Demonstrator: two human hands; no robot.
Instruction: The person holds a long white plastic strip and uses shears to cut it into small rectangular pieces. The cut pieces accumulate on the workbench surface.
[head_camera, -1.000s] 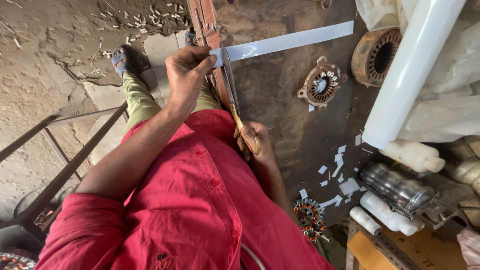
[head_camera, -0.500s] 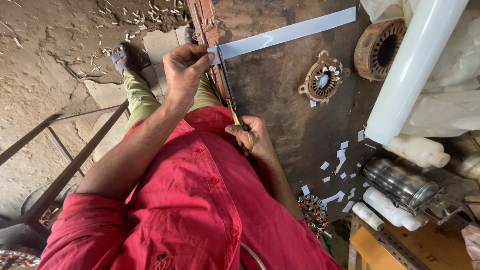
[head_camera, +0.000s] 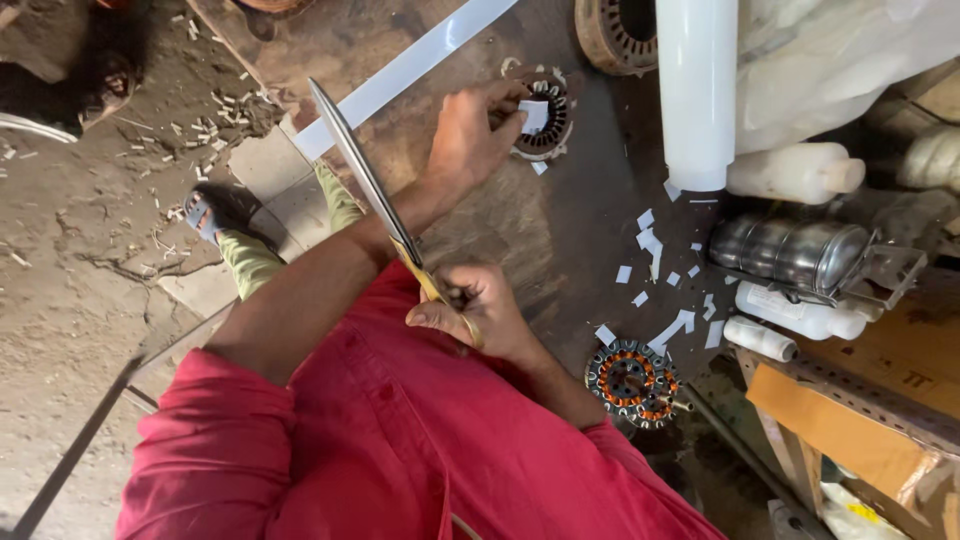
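Note:
My left hand (head_camera: 470, 135) reaches out over the dark work surface and pinches a small white paper piece (head_camera: 534, 114) against a round motor stator (head_camera: 548, 128). Closer to my red shirt, my right hand (head_camera: 468, 305) grips the yellow handles of long scissors (head_camera: 365, 180). The blades look closed and point up and to the left, past my left forearm. A long white paper strip (head_camera: 405, 72) lies loose on the surface beyond the blade tips, with neither hand on it.
A white paper roll (head_camera: 697, 90) stands at the top right beside plastic bottles (head_camera: 795, 172) and a metal cylinder (head_camera: 790, 252). Several paper scraps (head_camera: 650, 240) lie scattered. A stator with copper windings (head_camera: 632, 380) sits near my right elbow. A cardboard box (head_camera: 880, 400) is at the right.
My left hand has let go of the long strip near the scissors and moved right to the stator with a small cut piece. The scissors have come off the strip.

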